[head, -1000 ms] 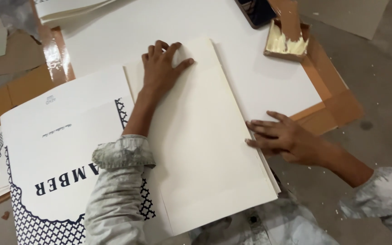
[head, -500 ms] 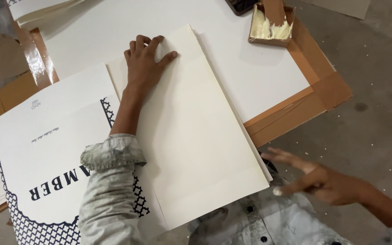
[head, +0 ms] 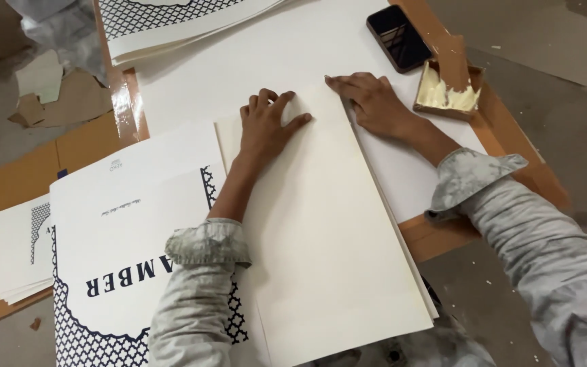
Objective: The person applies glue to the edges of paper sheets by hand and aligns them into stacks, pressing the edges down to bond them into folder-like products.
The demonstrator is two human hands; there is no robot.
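Cream sheet (head: 327,245) flat under left hand (head: 266,126), fingers spread; right hand (head: 371,102) open-flat at its top right corner.

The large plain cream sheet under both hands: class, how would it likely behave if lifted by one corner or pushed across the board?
The large plain cream sheet lies flat and looks thin, so it would probably droop when lifted. It likely slides easily over the white board beneath. Left hand and right hand pressing suggests it shifts readily.

One dark rectangular phone (head: 399,37) lies here, beside one small brown cardboard tray of pale paste (head: 447,94). Two bare hands, left (head: 266,126) and right (head: 374,102), press one blank cream folded sheet (head: 327,258); three stacks of printed lattice-patterned sheets (head: 113,224) surround it.
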